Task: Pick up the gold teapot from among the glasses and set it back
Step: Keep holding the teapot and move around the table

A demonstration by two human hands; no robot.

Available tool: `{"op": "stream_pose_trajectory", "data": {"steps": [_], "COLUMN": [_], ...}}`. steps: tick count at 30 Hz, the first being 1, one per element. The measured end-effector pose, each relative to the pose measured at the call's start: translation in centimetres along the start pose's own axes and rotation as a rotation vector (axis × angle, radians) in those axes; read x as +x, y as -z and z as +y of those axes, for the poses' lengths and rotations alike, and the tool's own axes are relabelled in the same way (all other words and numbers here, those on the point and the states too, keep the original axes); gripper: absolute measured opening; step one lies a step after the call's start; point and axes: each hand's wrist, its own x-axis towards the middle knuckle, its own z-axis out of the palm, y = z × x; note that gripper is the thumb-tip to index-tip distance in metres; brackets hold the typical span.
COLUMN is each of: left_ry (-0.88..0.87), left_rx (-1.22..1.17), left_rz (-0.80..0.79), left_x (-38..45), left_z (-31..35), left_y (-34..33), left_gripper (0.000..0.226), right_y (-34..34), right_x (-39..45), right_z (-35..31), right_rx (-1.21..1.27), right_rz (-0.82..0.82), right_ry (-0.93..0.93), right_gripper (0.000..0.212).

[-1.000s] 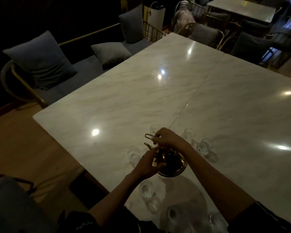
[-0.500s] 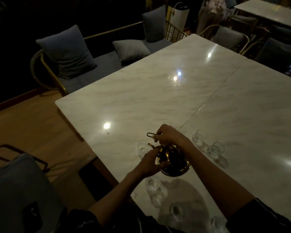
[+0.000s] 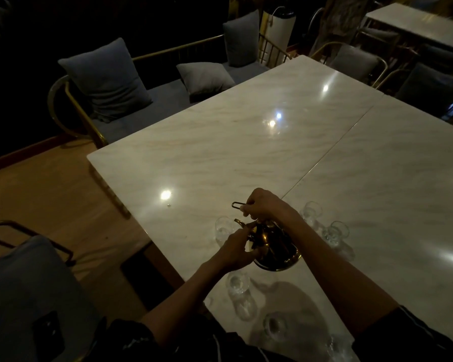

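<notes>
- The person is holding the gold teapot (image 3: 273, 248) over the near part of the marble table (image 3: 220, 152), and it is looking lifted, tilted toward the camera so that its round base rim is showing.
- The right hand (image 3: 266, 206) is gripping the teapot's thin wire handle (image 3: 237, 205) from above, fingers curled round it – most likely carrying the weight, since the handle loop is sticking out to the left of the fist.
- The left hand (image 3: 237, 250) is cupping the teapot's side just below the spout (image 3: 239, 222), fingers curled against the body, probably steadying it so it is not swinging into the glassware.
- So the teapot is sitting between the two hands: handle inside the right fingers, belly against the left ones.
- Small clear glasses are ringing it: one (image 3: 222, 228) just beside the spout, two (image 3: 336, 232) to the right, more (image 3: 238, 283) nearer the person.
- That ring is why the hold looks careful: the gap for setting it back is tight.
</notes>
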Motion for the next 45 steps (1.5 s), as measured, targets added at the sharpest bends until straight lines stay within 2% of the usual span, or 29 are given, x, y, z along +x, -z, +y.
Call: {"op": "stream_pose_trajectory", "data": {"steps": [45], "left_ry": [-0.017], "left_rx": [-0.058], "left_rz": [-0.008], "left_x": [-0.9], "left_z": [0.6], "left_y": [1.3], "left_gripper": [0.075], "right_y": [0.9], "right_x": [-1.6], "right_z": [-3.0], "right_rx": [-0.067], "right_rz": [-0.011], "right_ry": [-0.06], "right_gripper": [0.029]}}
